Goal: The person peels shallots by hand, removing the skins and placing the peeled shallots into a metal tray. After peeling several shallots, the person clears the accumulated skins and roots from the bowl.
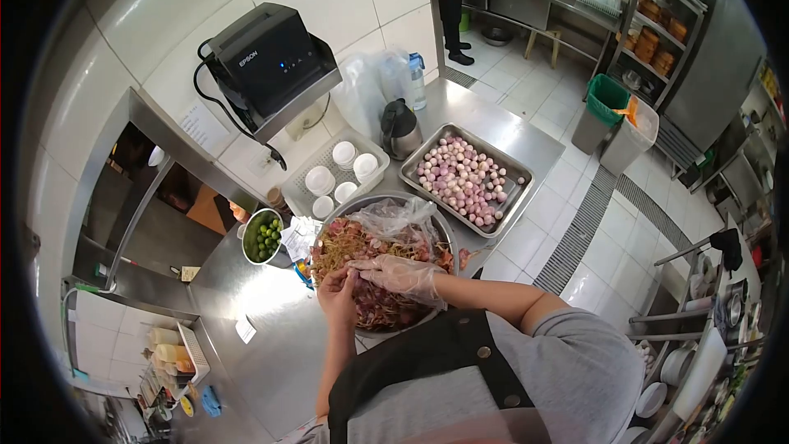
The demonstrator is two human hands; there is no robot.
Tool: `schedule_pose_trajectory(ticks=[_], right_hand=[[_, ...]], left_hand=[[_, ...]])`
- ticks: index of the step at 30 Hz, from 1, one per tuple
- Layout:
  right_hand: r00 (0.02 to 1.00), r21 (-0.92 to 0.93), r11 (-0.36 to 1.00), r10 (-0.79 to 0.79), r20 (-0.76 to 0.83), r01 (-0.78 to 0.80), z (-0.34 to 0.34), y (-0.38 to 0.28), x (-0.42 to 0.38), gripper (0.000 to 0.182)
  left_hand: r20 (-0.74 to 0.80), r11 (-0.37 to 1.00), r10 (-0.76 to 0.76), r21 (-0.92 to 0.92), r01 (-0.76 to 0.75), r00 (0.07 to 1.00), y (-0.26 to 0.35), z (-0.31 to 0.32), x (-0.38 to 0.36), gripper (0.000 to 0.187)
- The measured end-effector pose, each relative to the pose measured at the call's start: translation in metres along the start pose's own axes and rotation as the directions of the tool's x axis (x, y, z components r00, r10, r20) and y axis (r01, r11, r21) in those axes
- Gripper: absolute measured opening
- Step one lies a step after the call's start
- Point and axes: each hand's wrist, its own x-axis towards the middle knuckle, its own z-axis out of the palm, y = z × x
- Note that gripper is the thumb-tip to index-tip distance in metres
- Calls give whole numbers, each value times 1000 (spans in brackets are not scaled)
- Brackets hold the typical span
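Both my hands meet over a large round metal bowl (450,234) heaped with unpeeled shallots (386,308), dry roots and skins, with a clear plastic bag (394,218) on top. My left hand (335,292), bare, is closed with its fingertips pinched; what it holds is too small to make out. My right hand (399,275) wears a clear plastic glove, and its fingers are pressed together against the left fingertips. Whatever lies between them is hidden. Behind the bowl to the right, a steel tray (526,189) holds many peeled shallots (464,177).
A basket (382,166) of white cups, a dark jug (400,130) and a bowl of green limes (265,237) stand behind the bowl. A printer (267,62) hangs on the wall. A person (450,0) stands near the far sink. Bins (600,115) stand on the floor.
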Motion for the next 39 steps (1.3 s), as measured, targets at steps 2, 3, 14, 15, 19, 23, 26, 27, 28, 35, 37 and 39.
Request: schedule_pose_trajectory(ticks=[2,3,14,15,19,23,26,27,28,35,37,39], right_hand=[[996,-7,997,-75,-49,75,7,5,6,49],[997,74,995,-61,-44,65,7,9,5,49],[1000,423,906,23,-19,-13,2,-12,-6,45],[1000,422,907,25,-17,-15,3,-8,-6,45],[1000,283,959,0,-18,5,2,-5,-4,46],[992,121,987,-93,-90,104,9,14,3,45],[991,306,944,-108,-77,127,12,20,5,44],[992,304,945,-108,-72,125,9,20,2,44],[995,486,868,103,19,-99,-2,-9,-6,44],[999,438,898,38,13,-40,11,12,3,45],[991,403,906,128,39,-132,3,-5,0,44],[975,367,904,215,59,-222,-4,-33,-6,43]], left_hand=[[-110,998,-27,-61,20,994,3,11,-5,18],[-106,999,-21,-49,16,994,6,13,-8,19],[-99,1000,12,-13,-13,995,6,13,0,21],[-100,1000,12,-7,-12,995,6,12,-1,20],[-119,1000,0,-16,-2,993,8,14,-3,19],[-125,1000,-10,-27,7,992,7,14,-5,19],[-136,1000,-11,-14,9,991,11,19,-6,19],[-134,999,-7,-46,1,991,10,22,-5,20],[-133,997,-5,-75,-5,991,11,21,-6,21],[-127,996,-13,-87,2,992,6,10,-2,21],[-148,997,-35,-69,25,988,7,10,-1,21],[-160,996,-37,-90,22,986,8,12,-2,20]])
